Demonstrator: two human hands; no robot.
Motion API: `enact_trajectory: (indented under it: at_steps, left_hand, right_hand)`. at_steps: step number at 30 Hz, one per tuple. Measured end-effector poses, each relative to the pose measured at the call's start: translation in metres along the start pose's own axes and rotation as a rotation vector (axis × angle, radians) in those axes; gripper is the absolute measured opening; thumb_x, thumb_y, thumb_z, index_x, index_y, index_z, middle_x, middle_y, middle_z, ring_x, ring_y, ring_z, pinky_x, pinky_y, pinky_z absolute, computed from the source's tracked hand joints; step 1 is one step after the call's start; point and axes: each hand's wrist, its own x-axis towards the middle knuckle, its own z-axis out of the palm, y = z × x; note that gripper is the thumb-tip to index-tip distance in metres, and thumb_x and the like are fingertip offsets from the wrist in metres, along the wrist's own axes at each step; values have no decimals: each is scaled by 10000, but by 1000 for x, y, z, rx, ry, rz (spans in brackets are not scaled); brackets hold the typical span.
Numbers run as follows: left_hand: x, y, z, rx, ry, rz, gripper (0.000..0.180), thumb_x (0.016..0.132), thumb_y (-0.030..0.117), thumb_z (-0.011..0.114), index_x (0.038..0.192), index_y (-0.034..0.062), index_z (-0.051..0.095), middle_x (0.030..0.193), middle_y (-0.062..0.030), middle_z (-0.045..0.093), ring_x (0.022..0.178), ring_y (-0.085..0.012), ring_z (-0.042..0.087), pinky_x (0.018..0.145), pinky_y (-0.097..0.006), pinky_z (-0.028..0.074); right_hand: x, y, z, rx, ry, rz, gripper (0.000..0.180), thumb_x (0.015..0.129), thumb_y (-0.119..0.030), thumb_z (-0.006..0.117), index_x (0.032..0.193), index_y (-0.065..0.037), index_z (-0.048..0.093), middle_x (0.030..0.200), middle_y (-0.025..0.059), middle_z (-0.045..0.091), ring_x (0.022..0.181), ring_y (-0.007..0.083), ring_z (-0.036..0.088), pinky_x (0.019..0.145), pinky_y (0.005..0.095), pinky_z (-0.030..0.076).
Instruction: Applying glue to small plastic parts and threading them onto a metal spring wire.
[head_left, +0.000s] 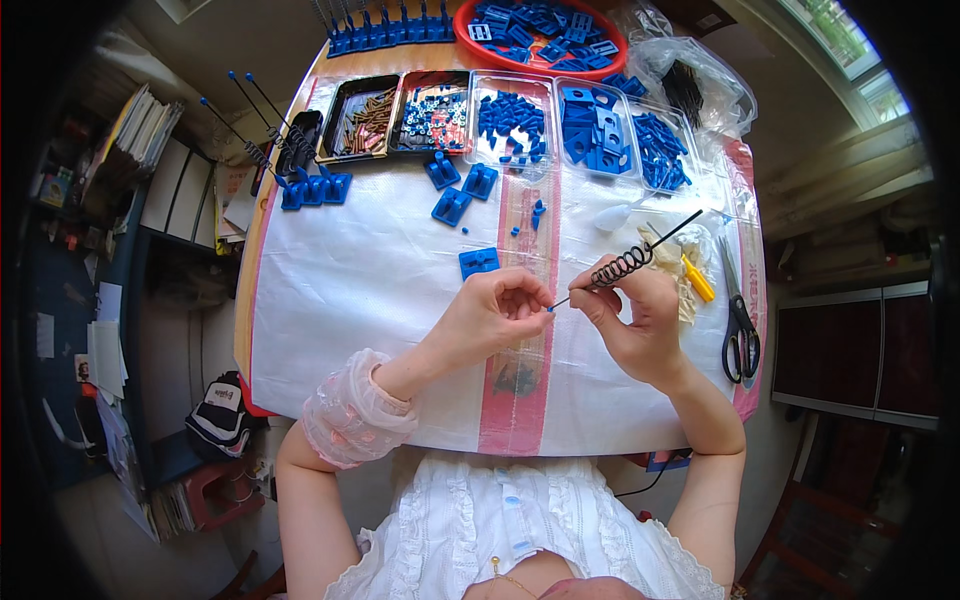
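Observation:
Near the middle of the table, my right hand point(640, 322) grips a thin black rod with a coiled spring point(622, 268) on it, tilted up to the right. The rod's lower end points at my left hand point(488, 315). There, thumb and forefinger pinch a tiny blue piece point(550, 308), which meets or nearly touches the rod tip; I cannot tell which. A square blue plastic base point(478, 261) lies just beyond my left hand. Farther off are several more blue bases point(452, 206) and a small blue part point(538, 213).
Beyond them stand trays of brass screws point(368, 122), small nuts point(433, 118) and blue parts point(512, 122). A red basin point(622, 62) of blue pieces is behind. At right lie black-handled scissors point(740, 335) and a yellow-handled tool point(698, 279). Blue bases with upright rods point(318, 188) stand left.

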Motion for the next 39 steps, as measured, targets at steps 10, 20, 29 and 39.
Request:
enact_trajectory:
  at_steps: [10,20,29,39]
  left_hand:
    - [0,-2,0,-16,0,3,153,914,16,759,1041,8,674,953,25,658,856,-22,615,734,-184,510]
    - [0,-2,0,-7,-1,7,156,914,21,760,1047,8,678,942,32,655,844,-13,611,717,-179,503]
    - [0,-1,1,12,1,1,148,912,12,756,1036,4,674,949,21,656,858,-25,619,746,-186,518]
    - [0,-1,1,-3,-9,3,149,915,7,750,1039,3,668,948,24,646,861,-24,610,740,-187,512]
  right_hand:
    - [0,-1,0,-23,-11,-4,106,834,-1,798,889,-7,709,703,44,611,560,108,500,508,275,377]
    - [3,-5,2,4,-23,-18,102,836,13,792,891,-4,709,714,43,614,566,106,485,508,270,373]
    - [2,-4,-1,-8,-18,-17,107,836,8,795,887,-5,701,711,41,606,564,109,490,509,272,376]
    - [2,-4,-1,-7,-8,-12,104,837,4,793,886,-5,701,704,42,604,565,109,490,511,273,377]
